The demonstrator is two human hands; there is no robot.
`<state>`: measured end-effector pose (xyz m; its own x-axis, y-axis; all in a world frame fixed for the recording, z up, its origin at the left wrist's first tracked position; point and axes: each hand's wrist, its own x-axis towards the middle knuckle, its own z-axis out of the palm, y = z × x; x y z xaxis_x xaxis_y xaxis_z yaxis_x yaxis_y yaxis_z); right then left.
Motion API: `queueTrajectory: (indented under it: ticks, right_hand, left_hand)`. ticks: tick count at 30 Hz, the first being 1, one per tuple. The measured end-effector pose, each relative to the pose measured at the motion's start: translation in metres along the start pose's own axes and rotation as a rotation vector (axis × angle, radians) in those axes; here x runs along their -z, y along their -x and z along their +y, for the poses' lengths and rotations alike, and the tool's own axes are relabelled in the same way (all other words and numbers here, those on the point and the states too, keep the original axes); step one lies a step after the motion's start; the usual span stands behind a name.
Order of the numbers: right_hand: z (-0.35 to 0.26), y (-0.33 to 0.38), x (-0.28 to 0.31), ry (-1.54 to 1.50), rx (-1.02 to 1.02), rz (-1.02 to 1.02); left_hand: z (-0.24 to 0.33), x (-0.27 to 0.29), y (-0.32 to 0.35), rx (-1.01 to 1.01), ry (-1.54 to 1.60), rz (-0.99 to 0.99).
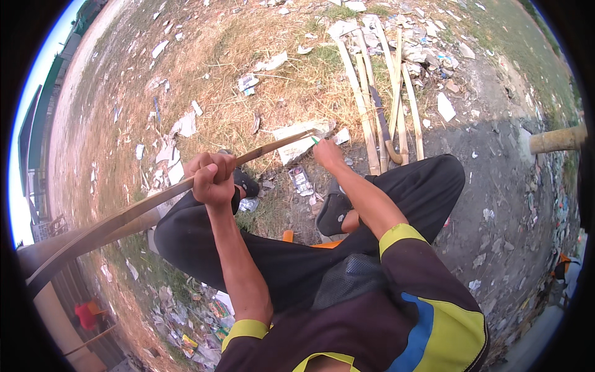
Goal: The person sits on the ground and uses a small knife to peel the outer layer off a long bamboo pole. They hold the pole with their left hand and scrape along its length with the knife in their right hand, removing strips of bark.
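Fingers of the left hand (212, 180) are wrapped tight around a long, thin, brownish split bamboo strip (155, 201), held across the lap. Over at the strip's far tip, the right hand (327, 154) is closed on something with a bit of green showing, can't be made out properly. So one strip looks mid-work. Farther out, a pile of pale bamboo slats (381, 93) is lying on the littered ground (496, 186), seemingly untouched. No containers spotted.
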<state>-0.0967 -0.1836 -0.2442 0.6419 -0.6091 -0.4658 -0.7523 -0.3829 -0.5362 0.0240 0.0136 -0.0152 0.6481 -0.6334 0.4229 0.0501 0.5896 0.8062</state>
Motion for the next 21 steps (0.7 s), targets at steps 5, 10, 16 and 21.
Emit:
queueTrajectory:
  ticks: [5,10,16,21]
  right_hand:
    - [0.001,-0.005,-0.005,-0.022,0.013,-0.034]
    - [0.0,-0.019,-0.011,-0.012,-0.036,0.012]
    - [0.01,-0.018,-0.008,0.049,-0.041,-0.024]
    - [0.024,-0.039,-0.012,0.182,-0.046,-0.02]
  left_hand:
    - [0.0,0.001,0.003,-0.01,0.042,0.076]
    - [0.002,0.001,-0.001,-0.009,0.037,0.071]
    - [0.0,-0.003,0.0,-0.01,-0.008,0.01]
    - [0.002,-0.011,0.0,-0.012,-0.023,-0.009]
